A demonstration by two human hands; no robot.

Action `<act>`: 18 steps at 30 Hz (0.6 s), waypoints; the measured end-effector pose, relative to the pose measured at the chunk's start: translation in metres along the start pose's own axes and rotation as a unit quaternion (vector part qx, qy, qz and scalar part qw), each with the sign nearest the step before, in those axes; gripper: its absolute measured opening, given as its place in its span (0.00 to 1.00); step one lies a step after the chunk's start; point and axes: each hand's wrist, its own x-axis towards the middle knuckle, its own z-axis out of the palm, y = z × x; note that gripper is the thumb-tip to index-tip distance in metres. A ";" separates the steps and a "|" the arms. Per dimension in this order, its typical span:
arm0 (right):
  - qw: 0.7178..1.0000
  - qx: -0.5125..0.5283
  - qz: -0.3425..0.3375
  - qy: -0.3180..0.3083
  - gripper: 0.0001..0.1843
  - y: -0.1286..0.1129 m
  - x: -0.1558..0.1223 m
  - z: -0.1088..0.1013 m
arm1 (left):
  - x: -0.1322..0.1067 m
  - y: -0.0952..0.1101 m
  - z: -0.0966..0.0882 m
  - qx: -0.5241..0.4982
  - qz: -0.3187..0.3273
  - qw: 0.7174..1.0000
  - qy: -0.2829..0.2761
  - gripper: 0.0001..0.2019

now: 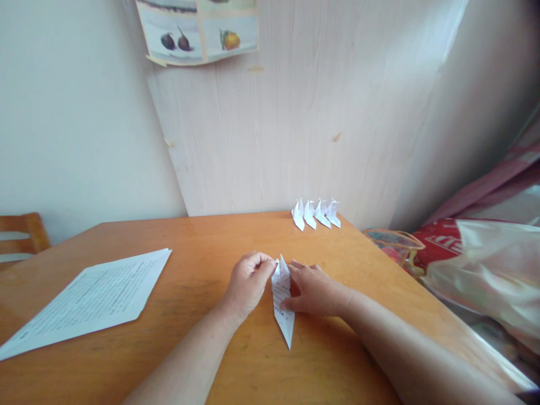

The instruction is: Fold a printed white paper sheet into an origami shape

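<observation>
A long, narrow piece of folded printed paper lies on the wooden table in front of me, one point toward me and two slim points at its far end. My left hand pinches the far left point between thumb and fingertips. On the right side, my right hand grips the paper's edge, its thumb lying on top of the printed face and its fingers curled around the far right side. Part of the right edge is hidden by that hand.
Several folded paper cranes stand in a row at the table's back edge. Flat printed sheets lie at the left. Plastic bags crowd the table's right side. A wooden chair stands at far left; a fruit picture hangs on the wall.
</observation>
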 end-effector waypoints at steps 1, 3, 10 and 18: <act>1.000 0.000 0.000 0.000 0.25 0.000 0.000 0.000 | 0.000 0.000 -0.001 0.035 0.026 0.999 0.007 0.12; 1.000 -0.002 -0.001 -0.001 0.26 -0.001 0.000 -0.001 | 0.000 0.001 -0.002 0.104 0.079 0.991 0.018 0.12; 1.000 -0.005 -0.009 0.000 0.27 0.000 0.001 0.000 | 0.000 0.001 -0.002 0.235 0.184 0.954 0.029 0.12; 1.000 -0.003 0.001 0.000 0.24 0.001 0.002 0.001 | 0.001 0.002 0.000 0.262 0.199 0.944 0.032 0.12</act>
